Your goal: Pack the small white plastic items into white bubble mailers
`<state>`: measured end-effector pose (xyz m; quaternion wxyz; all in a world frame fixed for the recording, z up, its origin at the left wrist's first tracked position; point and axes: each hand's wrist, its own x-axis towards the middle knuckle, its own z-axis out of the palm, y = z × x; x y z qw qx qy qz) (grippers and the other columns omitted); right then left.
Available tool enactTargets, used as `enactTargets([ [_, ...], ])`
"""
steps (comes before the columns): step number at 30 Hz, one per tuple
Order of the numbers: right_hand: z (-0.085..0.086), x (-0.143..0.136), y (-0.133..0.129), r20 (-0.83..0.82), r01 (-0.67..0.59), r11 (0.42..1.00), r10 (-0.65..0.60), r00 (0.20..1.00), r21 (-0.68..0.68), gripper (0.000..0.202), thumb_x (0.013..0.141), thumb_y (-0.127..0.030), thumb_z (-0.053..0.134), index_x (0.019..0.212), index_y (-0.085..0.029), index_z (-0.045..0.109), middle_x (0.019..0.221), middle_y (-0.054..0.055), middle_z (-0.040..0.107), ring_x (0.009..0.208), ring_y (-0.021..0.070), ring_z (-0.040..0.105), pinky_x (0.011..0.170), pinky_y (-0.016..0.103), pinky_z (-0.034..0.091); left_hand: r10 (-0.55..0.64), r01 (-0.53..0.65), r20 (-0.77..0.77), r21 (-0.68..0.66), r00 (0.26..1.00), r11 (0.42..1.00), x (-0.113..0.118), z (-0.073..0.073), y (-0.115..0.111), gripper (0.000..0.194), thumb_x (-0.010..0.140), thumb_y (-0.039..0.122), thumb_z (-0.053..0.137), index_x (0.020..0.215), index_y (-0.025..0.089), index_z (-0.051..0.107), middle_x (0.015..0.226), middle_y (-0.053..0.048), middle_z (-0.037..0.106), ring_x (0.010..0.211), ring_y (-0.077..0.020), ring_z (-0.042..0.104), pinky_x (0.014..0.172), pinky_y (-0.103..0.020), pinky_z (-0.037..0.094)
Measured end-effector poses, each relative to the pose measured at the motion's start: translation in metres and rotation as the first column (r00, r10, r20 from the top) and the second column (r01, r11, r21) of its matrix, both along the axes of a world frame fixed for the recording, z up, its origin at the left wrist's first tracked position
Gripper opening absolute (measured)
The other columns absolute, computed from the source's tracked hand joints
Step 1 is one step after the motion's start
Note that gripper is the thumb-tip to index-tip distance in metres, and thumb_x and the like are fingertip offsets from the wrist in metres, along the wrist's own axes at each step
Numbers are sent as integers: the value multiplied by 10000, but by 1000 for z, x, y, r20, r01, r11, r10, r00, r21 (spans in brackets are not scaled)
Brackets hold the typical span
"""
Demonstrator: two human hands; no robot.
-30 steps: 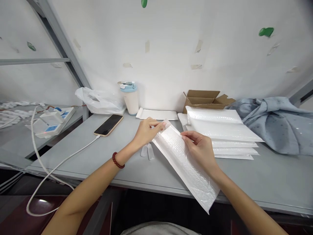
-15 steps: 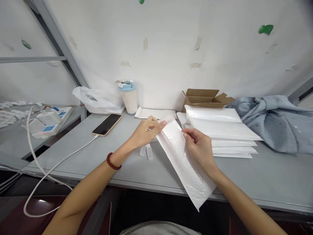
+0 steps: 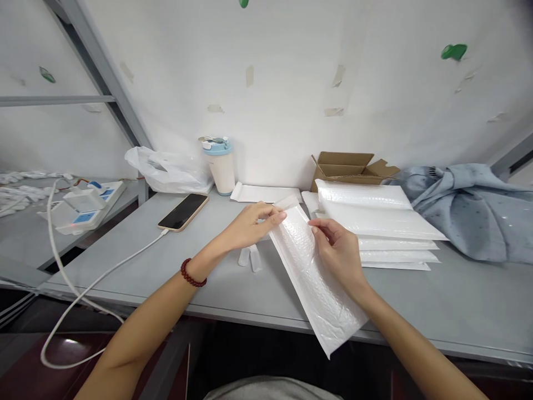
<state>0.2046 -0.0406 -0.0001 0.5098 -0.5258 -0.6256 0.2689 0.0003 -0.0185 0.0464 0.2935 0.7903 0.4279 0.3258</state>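
Note:
A white bubble mailer (image 3: 318, 283) slants across the table's front edge, its lower corner hanging past it. My left hand (image 3: 260, 222) is closed on the mailer's upper left corner, thumb on top. With thumb and forefinger, my right hand (image 3: 337, 247) pinches its upper right edge. Small translucent strips (image 3: 255, 259) lie on the table below my left hand. To the right of my right hand is a stack of white bubble mailers (image 3: 370, 216). Behind my left hand, a flat white packet (image 3: 266, 194) lies by the wall.
On the grey table (image 3: 166, 278) are a phone (image 3: 184, 211) on a white cable, a tumbler (image 3: 220, 169) and a plastic bag (image 3: 166, 172). A cardboard box (image 3: 347, 166) stands behind the stack, with grey-blue cloth (image 3: 470, 211) at right. A power strip (image 3: 89, 211) sits far left.
The mailer's lower corner has swung slightly left, and my left thumb has shifted a little right and down along its top. Both hands keep their hold.

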Motion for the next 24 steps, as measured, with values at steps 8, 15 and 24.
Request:
enactTargets([
  [8, -2, -3, -2, -29, -42, 998, 41, 999, -40, 185, 829, -272, 522, 921, -187, 658, 888, 51, 678, 798, 184, 610, 725, 350, 458, -126, 120, -14, -222, 992, 968, -7, 1, 3, 432, 916, 531, 403, 663, 181, 405, 647, 32, 371, 565, -91, 364, 522, -242, 285],
  [15, 0, -4, -2, -74, -2, 1000, 1, 997, -17, 180, 843, -297, 523, 936, -200, 642, 879, 38, 657, 771, 168, 579, 700, 332, 443, 192, -151, 268, -167, 944, 974, -9, -2, 8, 397, 753, 453, 688, 1036, 187, 608, 1118, -87, 642, 1002, -207, 590, 814, -314, 466],
  [24, 6, -7, -6, -269, -136, 981, 95, 958, -137, 260, 848, -388, 562, 1054, -255, 475, 847, -23, 587, 630, 109, 508, 576, 274, 411, 55, 159, 363, -533, 930, 831, -9, -12, 12, 277, 782, 397, 684, 888, 142, 689, 849, -72, 708, 762, -153, 645, 692, -269, 517],
])
